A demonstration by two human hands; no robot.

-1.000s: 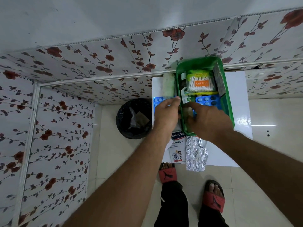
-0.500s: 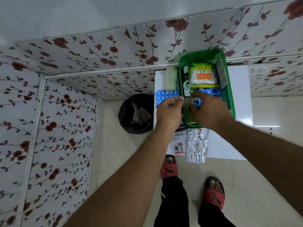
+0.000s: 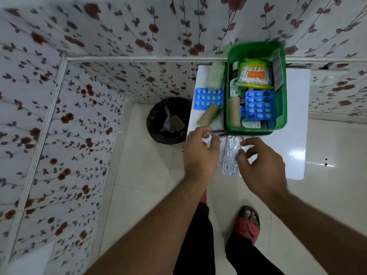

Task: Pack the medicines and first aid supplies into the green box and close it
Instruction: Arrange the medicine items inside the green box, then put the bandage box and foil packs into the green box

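Head view: our left hand (image 3: 200, 149) pinches a small white item; our right hand (image 3: 258, 155), fingers curled, touches crinkled foil strip (image 3: 230, 155) at six o'clock of the glossy green box (image 3: 256, 132).

An open green box (image 3: 256, 132) stands at the counter's far edge, holding a yellow-lidded tub of cotton buds (image 3: 254, 74) at 12 o'clock, a blue blister pack (image 3: 259, 105) at centre and a tan bandage roll (image 3: 234, 112) along its 9 o'clock wall. Outside, at its 9 o'clock, lie a second blue pack (image 3: 207, 98), a tan roll (image 3: 208, 117) and a pale green roll (image 3: 215, 76). At 6 o'clock lies a silver foil strip (image 3: 230, 155) beside a plaster packet (image 3: 218, 133).
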